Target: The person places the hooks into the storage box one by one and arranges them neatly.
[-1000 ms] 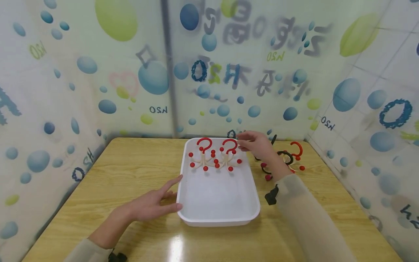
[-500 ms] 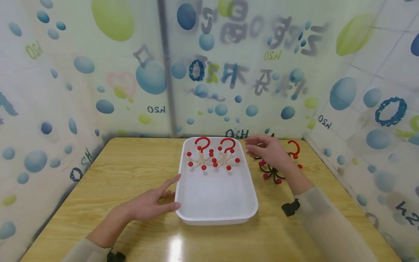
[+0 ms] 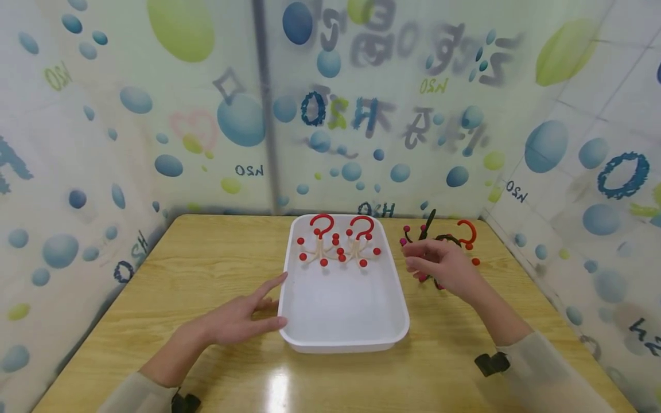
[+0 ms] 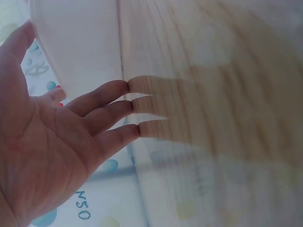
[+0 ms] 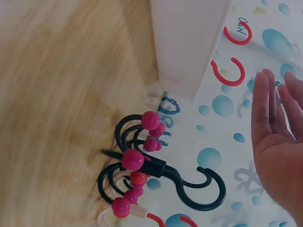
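Note:
Two cream multi-arm hook hangers stand side by side at the far end of the white tray [image 3: 341,304]. Both the left cream hanger [image 3: 319,248] and the right cream hanger [image 3: 357,248] carry red hooks and red ball tips. My left hand [image 3: 232,321] lies along the tray's left side, thumb at the rim; in the left wrist view its fingertips touch the table. Right of the tray, my right hand [image 3: 444,267] hovers with relaxed fingers, holding nothing. It partly hides a black hanger with pink balls, whose black hook [image 5: 208,189] shows in the right wrist view.
Another cream hanger with a red hook [image 3: 467,232] stands behind the black one, mostly hidden. The wooden table [image 3: 217,252] meets a patterned curtain [image 3: 206,143] at the back and sides.
My right hand has drawn away from the right cream hanger and moved right, out of the tray, to in front of the black hanger. The left hand stays put.

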A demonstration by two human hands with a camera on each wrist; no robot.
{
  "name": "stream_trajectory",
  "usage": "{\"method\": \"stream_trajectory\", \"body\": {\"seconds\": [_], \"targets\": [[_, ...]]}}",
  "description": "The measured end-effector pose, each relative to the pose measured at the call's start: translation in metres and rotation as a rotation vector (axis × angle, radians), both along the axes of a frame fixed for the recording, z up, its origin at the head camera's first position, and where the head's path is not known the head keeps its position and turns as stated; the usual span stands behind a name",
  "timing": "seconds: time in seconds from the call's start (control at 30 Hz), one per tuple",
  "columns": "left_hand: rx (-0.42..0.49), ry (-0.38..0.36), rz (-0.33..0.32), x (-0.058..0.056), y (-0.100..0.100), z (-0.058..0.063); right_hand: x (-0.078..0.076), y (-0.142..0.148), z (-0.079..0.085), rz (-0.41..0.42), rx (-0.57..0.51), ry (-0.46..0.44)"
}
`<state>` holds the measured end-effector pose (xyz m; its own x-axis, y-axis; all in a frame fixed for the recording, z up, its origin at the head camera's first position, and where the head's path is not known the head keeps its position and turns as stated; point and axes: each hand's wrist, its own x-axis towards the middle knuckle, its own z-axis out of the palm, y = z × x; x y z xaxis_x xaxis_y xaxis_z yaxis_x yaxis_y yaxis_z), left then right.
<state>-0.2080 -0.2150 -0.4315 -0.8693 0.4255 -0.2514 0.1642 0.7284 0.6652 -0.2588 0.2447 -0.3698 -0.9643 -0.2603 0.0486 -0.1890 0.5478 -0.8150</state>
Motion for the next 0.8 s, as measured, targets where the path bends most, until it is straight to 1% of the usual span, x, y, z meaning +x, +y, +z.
{"method": "stream_trajectory", "body": {"seconds": [0.1, 0.27, 0.37, 0.5, 0.6, 0.8], "targets": [[0.006, 0.001, -0.003, -0.001, 0.000, -0.001, 0.006, 0.010, -0.001, -0.010, 0.003, 0.004], [0.018, 0.007, -0.013, 0.000, -0.001, -0.001, 0.009, 0.032, 0.002, -0.055, 0.015, 0.052], [0.021, 0.006, -0.014, 0.000, -0.001, -0.001, 0.007, 0.049, 0.007, -0.086, 0.011, 0.091], [0.020, 0.008, -0.013, 0.000, -0.001, 0.000, 0.001, 0.072, 0.009, -0.145, 0.008, 0.108], [0.023, 0.006, -0.013, 0.001, -0.001, 0.000, -0.003, 0.086, 0.005, -0.181, 0.020, 0.113], [0.023, -0.008, -0.004, 0.001, 0.000, 0.000, -0.012, 0.099, -0.008, -0.201, 0.029, 0.112]]}}
